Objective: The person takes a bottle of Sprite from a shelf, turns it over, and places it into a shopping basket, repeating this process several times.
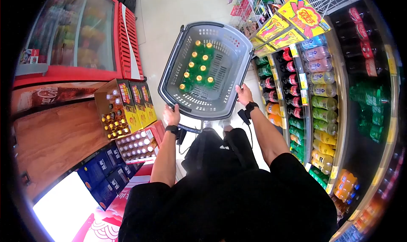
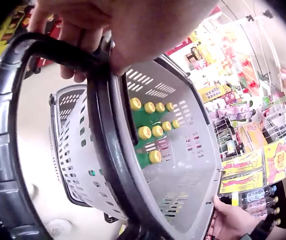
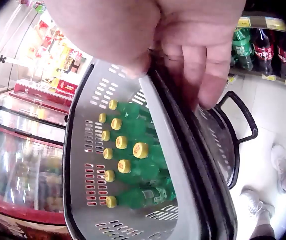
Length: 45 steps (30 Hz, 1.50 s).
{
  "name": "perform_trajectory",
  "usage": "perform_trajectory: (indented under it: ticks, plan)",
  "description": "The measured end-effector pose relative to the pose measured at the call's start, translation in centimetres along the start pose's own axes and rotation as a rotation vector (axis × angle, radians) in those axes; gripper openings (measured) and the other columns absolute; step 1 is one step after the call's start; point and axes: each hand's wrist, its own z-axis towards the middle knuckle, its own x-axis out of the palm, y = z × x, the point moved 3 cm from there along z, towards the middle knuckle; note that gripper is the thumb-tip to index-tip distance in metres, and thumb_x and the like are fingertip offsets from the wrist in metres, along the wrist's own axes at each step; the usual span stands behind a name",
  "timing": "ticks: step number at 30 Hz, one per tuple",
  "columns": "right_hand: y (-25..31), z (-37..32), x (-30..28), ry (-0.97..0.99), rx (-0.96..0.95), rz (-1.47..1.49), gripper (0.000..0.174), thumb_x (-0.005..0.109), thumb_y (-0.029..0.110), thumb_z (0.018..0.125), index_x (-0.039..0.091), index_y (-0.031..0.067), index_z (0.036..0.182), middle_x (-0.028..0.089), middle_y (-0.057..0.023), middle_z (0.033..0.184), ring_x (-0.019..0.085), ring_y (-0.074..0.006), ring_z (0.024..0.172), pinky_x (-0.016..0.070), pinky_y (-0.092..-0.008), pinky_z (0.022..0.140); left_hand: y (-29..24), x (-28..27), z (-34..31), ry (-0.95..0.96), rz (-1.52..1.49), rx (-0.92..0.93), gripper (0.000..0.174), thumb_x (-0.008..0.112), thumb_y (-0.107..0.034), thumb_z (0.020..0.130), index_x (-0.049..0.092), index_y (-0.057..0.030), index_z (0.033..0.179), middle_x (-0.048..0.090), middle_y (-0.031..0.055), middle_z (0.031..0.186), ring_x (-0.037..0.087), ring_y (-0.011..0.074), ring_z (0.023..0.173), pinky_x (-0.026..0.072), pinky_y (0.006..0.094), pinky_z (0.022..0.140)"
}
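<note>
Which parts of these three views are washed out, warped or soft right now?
Head view: strong fisheye bending, black corners, white panel blown out, black shirt nearly without detail. Left wrist view: upper right overexposed; left hand close and soft. Right wrist view: glare upper left; right hand soft too, though bottle caps in the basket stay distinct.

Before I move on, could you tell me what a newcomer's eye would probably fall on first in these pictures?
Most likely the green bottles with yellow caps, inside the grey basket that both hands, left and right, grip by its rim. Next might come the bright yellow display at the upper right of the head view, beside the rows of drinks, and the glaring white patch at its lower left.
</note>
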Motion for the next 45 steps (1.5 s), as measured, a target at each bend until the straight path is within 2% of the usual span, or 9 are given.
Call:
perform_trajectory:
  ticks: [1, 4, 8, 12, 24, 29, 30, 38, 45]
  plan:
    - [0.4, 0.2, -0.1, 0.029, 0.033, -0.025, 0.038, 0.058, 0.033, 0.095, 0.055, -0.0025, 0.109, 0.066, -0.0176, 0.086, 0.067, -0.0291, 0.072, 0.0545, -0.0384, 0.062, -0.1, -0.1, -0.4, -0.013, 0.001, -0.003, 0.071, 0.064, -0.047, 0.086, 0.047, 0.0052, 0.131, 0.069, 0.0215, 0.094, 0.066, 0.0403, 0.090, 0.0505, 0.0491, 0.082]
    - [-1.9, 2.8, 0.8, -0.031, -0.140, -0.114, 0.032, 0.056, 0.031, 0.097, 0.054, 0.0002, 0.106, 0.060, -0.0088, 0.078, 0.065, -0.0197, 0.066, 0.0560, -0.0330, 0.050, -1.5, -1.3, -2.2, 0.041, -0.134, -0.115, 0.067, 0.064, -0.047, 0.086, 0.050, 0.0046, 0.125, 0.070, 0.0209, 0.092, 0.066, 0.0399, 0.089, 0.0507, 0.0484, 0.082]
    - [-0.8, 3.2, 0.4, -0.150, -0.270, -0.241, 0.035, 0.055, 0.036, 0.096, 0.058, 0.0011, 0.103, 0.061, -0.0125, 0.074, 0.063, -0.0241, 0.069, 0.0512, -0.0377, 0.064, -2.1, -1.3, -3.9, 0.038, -0.106, -0.193, 0.065, 0.066, -0.046, 0.085, 0.050, 0.0041, 0.123, 0.069, 0.0218, 0.093, 0.066, 0.0407, 0.090, 0.0504, 0.0482, 0.082]
    - [1.5, 3.1, -0.2, -0.009, -0.098, -0.234, 0.039, 0.057, 0.033, 0.095, 0.058, 0.0003, 0.116, 0.068, -0.0203, 0.099, 0.066, -0.0355, 0.094, 0.0503, -0.0406, 0.084, -2.6, -1.4, -5.3, 0.030, -0.208, -0.230, 0.065, 0.065, -0.046, 0.086, 0.048, 0.0040, 0.124, 0.070, 0.0210, 0.089, 0.066, 0.0408, 0.090, 0.0499, 0.0484, 0.083]
    - [4.2, 5.2, -0.6, -0.142, -0.308, -0.214, 0.039, 0.059, 0.038, 0.093, 0.058, 0.0000, 0.102, 0.063, -0.0211, 0.083, 0.062, -0.0363, 0.077, 0.0483, -0.0418, 0.072, -3.3, 1.3, -9.6, 0.059, -0.361, -0.367, 0.064, 0.070, -0.044, 0.085, 0.046, 0.0055, 0.120, 0.068, 0.0248, 0.101, 0.065, 0.0401, 0.099, 0.0494, 0.0458, 0.086]
    - [4.3, 7.3, -0.8, -0.096, -0.229, -0.277, 0.047, 0.058, 0.043, 0.093, 0.060, 0.0009, 0.114, 0.066, -0.0211, 0.089, 0.064, -0.0360, 0.083, 0.0497, -0.0418, 0.076, -5.2, 2.1, -11.6, 0.217, -0.723, -0.395, 0.063, 0.066, -0.026, 0.092, 0.030, 0.0046, 0.133, 0.055, 0.0208, 0.129, 0.054, 0.0249, 0.120, 0.0396, 0.0356, 0.102]
    - [4.3, 7.6, -0.9, -0.089, -0.206, -0.291, 0.049, 0.058, 0.044, 0.093, 0.060, 0.0014, 0.118, 0.067, -0.0211, 0.092, 0.065, -0.0358, 0.085, 0.0499, -0.0417, 0.078, -3.9, 4.3, -11.9, 0.088, -0.772, -0.279, 0.065, 0.068, -0.031, 0.090, 0.039, 0.0131, 0.128, 0.064, 0.0248, 0.115, 0.063, 0.0323, 0.108, 0.0462, 0.0392, 0.094]
    - [4.8, 8.8, -1.3, -0.126, -0.221, -0.346, 0.054, 0.056, 0.047, 0.093, 0.061, 0.0037, 0.124, 0.068, -0.0233, 0.100, 0.065, -0.0380, 0.096, 0.0501, -0.0430, 0.085, -7.8, 2.6, -13.8, 0.198, -0.804, -0.322, 0.043, 0.068, -0.025, 0.090, 0.061, 0.0118, 0.110, 0.069, 0.0217, 0.103, 0.066, 0.0288, 0.094, 0.0492, 0.0384, 0.085]
    - [5.3, 7.3, -2.2, -0.038, -0.177, -0.392, 0.059, 0.055, 0.048, 0.092, 0.057, 0.0014, 0.128, 0.065, -0.0247, 0.112, 0.063, -0.0389, 0.105, 0.0480, -0.0432, 0.092, -5.6, 4.2, -12.9, 0.329, -0.784, -0.309, 0.047, 0.069, -0.031, 0.089, 0.062, 0.0090, 0.114, 0.069, 0.0169, 0.099, 0.065, 0.0255, 0.087, 0.0504, 0.0380, 0.078]
